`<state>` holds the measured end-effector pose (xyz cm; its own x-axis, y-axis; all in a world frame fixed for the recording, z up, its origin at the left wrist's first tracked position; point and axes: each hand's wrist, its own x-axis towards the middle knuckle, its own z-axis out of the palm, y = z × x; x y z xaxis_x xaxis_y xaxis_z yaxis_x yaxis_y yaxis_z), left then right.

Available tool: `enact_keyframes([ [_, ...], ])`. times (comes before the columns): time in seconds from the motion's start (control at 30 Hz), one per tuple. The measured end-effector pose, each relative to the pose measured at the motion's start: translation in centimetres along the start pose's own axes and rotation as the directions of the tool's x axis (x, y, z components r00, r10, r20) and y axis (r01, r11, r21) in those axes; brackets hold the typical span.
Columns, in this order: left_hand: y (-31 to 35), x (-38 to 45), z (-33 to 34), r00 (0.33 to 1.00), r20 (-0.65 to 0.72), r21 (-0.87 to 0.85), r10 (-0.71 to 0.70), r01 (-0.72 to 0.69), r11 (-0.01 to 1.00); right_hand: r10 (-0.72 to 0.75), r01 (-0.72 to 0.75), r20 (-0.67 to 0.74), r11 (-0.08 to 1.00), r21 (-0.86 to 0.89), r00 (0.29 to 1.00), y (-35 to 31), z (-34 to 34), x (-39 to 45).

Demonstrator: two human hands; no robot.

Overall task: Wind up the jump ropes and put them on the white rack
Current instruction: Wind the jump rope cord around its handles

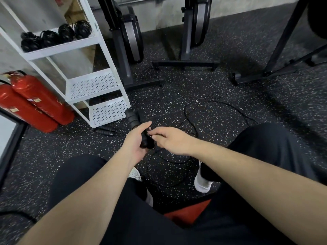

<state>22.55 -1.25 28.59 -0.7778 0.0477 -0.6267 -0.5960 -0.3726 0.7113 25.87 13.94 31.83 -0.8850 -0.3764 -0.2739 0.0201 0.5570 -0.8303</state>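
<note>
Gym floor; handles (black) between hands

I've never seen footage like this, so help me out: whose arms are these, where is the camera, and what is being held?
There is no machine: a person wears a camera on the head, looking down at their own arms. The left hand grips the black jump rope handles; the right hand pinches the thin cord next to them, and the rest of the cord trails loose over the speckled floor. Another rope's handles lie on the floor. Wound ropes already sit on the white rack, beside red fire extinguishers.
</note>
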Motion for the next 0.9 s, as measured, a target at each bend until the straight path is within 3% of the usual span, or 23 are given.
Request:
enact_keyframes([
  [0.3, 1.3, -0.8, -0.8, 0.989, 0.120, -0.045, -0.085, 0.091, 0.995, -0.020, 0.009, 0.107, 0.994, 0.105, 0.994, 0.9, -1.9, 0.0],
  [0.43, 2.2, -1.4, -1.2, 0.992, 0.106, -0.140, -0.070, 0.085, 0.986, 0.074, -0.102, 0.303, 0.992, 0.080, 0.950, 2.4, -4.6, -0.7],
  [0.57, 3.1, -1.9, -2.1, 0.966, 0.244, -0.100, -0.080, 0.107, 0.989, 0.086, -0.188, 0.436, 0.962, 0.197, 0.896, 3.4, -6.7, -1.0],
  [0.67, 3.2, -2.3, -2.2, 0.919, 0.376, -0.001, -0.119, 0.129, 0.992, 0.161, -0.217, 0.408, 0.971, 0.097, 0.899, 3.6, -7.3, -1.1],
  [0.77, 2.7, -2.6, -1.9, 0.859, 0.477, 0.100, -0.186, 0.157, 0.982, 0.308, -0.241, 0.281, 0.938, -0.249, 0.909, 3.6, -6.5, -0.9],
  [0.83, 2.4, -3.0, -1.4, 0.846, 0.470, 0.212, -0.252, 0.169, 0.963, 0.340, -0.257, 0.197, 0.900, -0.352, 0.920, 4.0, -5.8, -0.3],
  [0.9, 2.0, -3.4, -0.8, 0.860, 0.399, 0.364, -0.317, 0.168, 0.916, 0.320, -0.260, 0.129, 0.902, -0.345, 0.939, 4.2, -5.5, 0.2],
])
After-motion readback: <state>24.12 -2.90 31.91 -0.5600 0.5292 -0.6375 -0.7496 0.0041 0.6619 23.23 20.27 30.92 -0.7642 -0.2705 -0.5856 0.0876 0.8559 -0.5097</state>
